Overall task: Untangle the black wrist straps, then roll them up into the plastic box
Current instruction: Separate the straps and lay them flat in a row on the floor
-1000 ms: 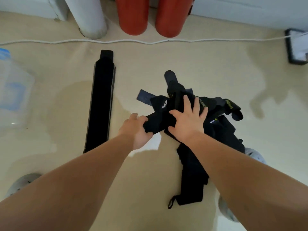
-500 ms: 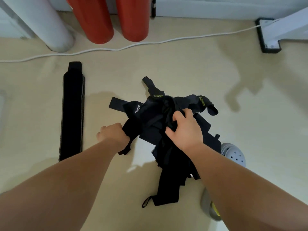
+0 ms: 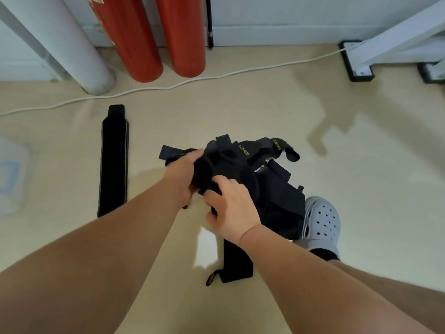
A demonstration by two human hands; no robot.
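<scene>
- The left hand (image 3: pixel 184 175) has gone up since half a second ago. Then it was at the low left edge of the bundle, and now it is at the upper left part.
- Its fingers are curled round a thick fold of the tangled black wrist straps (image 3: pixel 277 189) and hold it firmly.
- The right hand (image 3: pixel 232 209) has come closer to the person. Before, it gripped the top of the bundle, and now it is at the near side, just beside the left hand.
- Its fingers are bent and the thumb is under the cloth, so it pinches a fold of the same bundle.
- The bundle lies on the beige floor (image 3: pixel 240 104) in the middle of the view. One strap end (image 3: pixel 237 263) runs toward the person, under the right wrist.
- One straightened strap (image 3: pixel 113 162) has stayed flat on the floor, to the left and well apart from the bundle.
- The plastic box (image 3: pixel 12 174) shows only as a blurred clear corner at the left edge, further left than the flat strap.
- A grey clog (image 3: pixel 322 220) touches the right side of the bundle, and more of it is seen now.
- Two red cylinders (image 3: pixel 154 37), a white pipe (image 3: pixel 72 44) and a white cable (image 3: pixel 216 75) are at the far wall.
</scene>
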